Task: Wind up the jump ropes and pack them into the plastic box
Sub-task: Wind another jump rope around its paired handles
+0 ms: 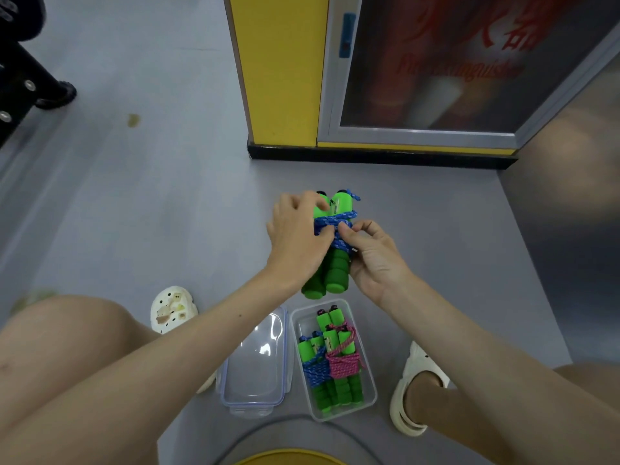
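While left hand [298, 236] grips handles [337, 273] | right fingers [349, 232] pinch blue rope [344, 216]

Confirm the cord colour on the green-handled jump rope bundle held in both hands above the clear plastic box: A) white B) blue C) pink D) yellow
B: a blue cord wraps the green-handled jump rope bundle. The right hand pinches it and the left hand grips the handles. The pink-corded bundle lies in the clear plastic box.

Cab. door [459, 72]: "Fire extinguisher", blurry
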`<control>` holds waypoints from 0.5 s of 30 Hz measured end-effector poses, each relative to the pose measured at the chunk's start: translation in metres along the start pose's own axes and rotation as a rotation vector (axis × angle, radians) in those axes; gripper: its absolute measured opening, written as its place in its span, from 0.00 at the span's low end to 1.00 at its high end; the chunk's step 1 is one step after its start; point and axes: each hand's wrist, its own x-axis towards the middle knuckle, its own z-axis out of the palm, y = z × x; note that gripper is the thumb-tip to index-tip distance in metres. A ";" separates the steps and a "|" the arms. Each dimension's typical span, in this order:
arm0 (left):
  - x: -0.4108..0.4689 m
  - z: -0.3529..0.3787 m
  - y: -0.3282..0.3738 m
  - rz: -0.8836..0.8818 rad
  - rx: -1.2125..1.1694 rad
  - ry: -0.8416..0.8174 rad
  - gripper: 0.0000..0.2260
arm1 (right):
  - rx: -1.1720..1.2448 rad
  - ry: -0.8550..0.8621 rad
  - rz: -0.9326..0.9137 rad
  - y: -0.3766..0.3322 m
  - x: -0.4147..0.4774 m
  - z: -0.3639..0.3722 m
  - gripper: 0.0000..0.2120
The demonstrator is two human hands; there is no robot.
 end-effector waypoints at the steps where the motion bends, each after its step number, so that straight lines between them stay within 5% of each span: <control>1: 0.003 -0.004 -0.002 0.094 0.100 -0.030 0.06 | -0.044 -0.005 -0.005 0.000 0.000 -0.001 0.11; 8: 0.012 -0.021 -0.004 0.544 0.551 -0.233 0.05 | -0.271 -0.063 -0.015 -0.003 -0.003 -0.006 0.10; 15: 0.011 -0.026 0.002 0.458 0.568 -0.386 0.03 | -0.380 -0.137 -0.004 -0.002 -0.004 -0.008 0.09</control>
